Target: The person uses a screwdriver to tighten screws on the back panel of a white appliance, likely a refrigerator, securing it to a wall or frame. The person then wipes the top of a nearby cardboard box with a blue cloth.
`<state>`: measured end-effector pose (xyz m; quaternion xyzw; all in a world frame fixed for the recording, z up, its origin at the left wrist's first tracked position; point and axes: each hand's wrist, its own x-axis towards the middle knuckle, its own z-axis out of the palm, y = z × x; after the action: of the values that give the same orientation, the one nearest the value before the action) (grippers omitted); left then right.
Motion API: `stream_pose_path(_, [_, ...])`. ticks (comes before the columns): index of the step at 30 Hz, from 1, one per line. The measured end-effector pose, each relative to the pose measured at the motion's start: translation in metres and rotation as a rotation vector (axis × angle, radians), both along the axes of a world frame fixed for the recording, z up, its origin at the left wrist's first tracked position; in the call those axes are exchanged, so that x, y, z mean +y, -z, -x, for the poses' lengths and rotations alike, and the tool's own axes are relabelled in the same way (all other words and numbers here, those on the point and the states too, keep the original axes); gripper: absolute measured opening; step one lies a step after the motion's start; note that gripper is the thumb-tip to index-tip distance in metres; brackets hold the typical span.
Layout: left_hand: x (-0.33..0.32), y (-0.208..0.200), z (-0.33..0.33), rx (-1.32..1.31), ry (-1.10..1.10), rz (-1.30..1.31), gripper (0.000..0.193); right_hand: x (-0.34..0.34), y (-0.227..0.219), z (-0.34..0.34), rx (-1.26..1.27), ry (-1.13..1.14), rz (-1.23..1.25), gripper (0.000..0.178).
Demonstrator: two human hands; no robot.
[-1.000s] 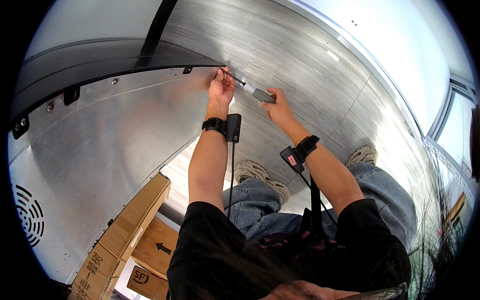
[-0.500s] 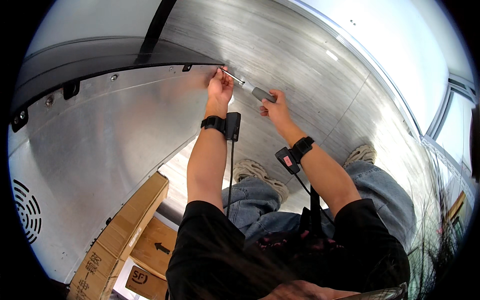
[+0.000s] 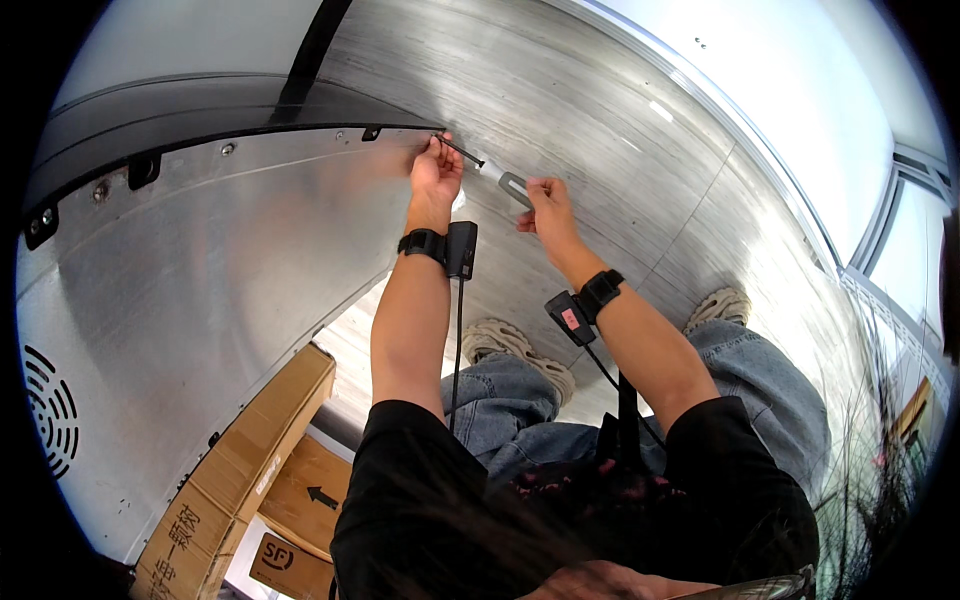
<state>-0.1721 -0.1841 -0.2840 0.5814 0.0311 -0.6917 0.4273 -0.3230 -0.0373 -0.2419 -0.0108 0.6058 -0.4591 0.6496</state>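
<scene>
My right hand (image 3: 548,215) has its fingers closed round the rear of a screwdriver with a grey and white handle (image 3: 515,188). Its thin shaft (image 3: 462,152) slants up and left to the far corner of a bare metal panel (image 3: 250,240). There my left hand (image 3: 436,170) is closed, fingertips pinched together at the panel's edge beside the screwdriver's tip. What lies between those fingertips is too small to make out, and the tip itself is hidden by them.
Along the panel's far edge runs a dark rim with black brackets (image 3: 143,172) and screws. Cardboard boxes (image 3: 240,450) stand at the lower left, close to the panel. Cables hang from devices on both wrists. A white wall or door (image 3: 800,120) rises beyond the grey floor (image 3: 600,130).
The screwdriver's handle has turned about its length, showing a different side with a looped grey outline. My right fingers have shifted on its rear. My left hand stays at the panel's corner.
</scene>
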Motion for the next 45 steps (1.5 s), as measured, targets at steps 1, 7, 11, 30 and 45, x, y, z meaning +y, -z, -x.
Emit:
stream_pose_path(1, [0.000,0.000,0.001,0.001,0.004,0.002,0.016,-0.001,-0.001,-0.007,0.083,0.038,0.002,0.035])
stream_pose_path(7, [0.000,0.000,0.000,0.026,0.004,0.004,0.016,-0.002,-0.004,-0.003,0.098,-0.060,-0.014,0.036])
stream_pose_path(11, [-0.001,0.001,0.001,0.020,-0.012,-0.016,0.016,-0.001,-0.008,-0.012,0.227,0.023,0.035,0.035])
stream_pose_path(30, [-0.001,0.004,-0.003,0.021,-0.011,-0.013,0.016,-0.002,-0.010,0.000,0.073,-0.065,-0.013,0.037])
stream_pose_path(45, [-0.002,0.003,0.000,0.011,-0.005,-0.023,0.016,-0.001,-0.010,-0.001,0.116,-0.131,-0.005,0.045])
